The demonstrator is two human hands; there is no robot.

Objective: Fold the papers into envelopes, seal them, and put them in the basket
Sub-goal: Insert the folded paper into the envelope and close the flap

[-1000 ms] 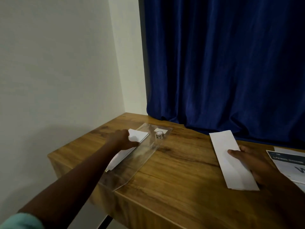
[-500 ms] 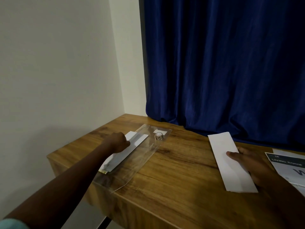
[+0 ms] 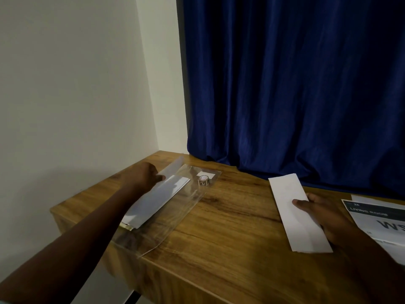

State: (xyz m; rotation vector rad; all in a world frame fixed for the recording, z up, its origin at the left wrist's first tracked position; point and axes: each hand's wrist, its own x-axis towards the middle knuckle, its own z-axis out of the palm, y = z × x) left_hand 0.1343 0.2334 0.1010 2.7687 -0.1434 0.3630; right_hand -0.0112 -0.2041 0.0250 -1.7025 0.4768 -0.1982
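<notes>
Folded paper [image 3: 300, 212] under gripping right hand [image 3: 322, 213]; left hand [image 3: 144, 175] pinching envelope [image 3: 157, 198].

The printed sheet [image 3: 381, 224] at the table's right edge carries "2A" and what looks like "LIVING ROOM" on a dark band, with large letters "W" cut off below.
</notes>
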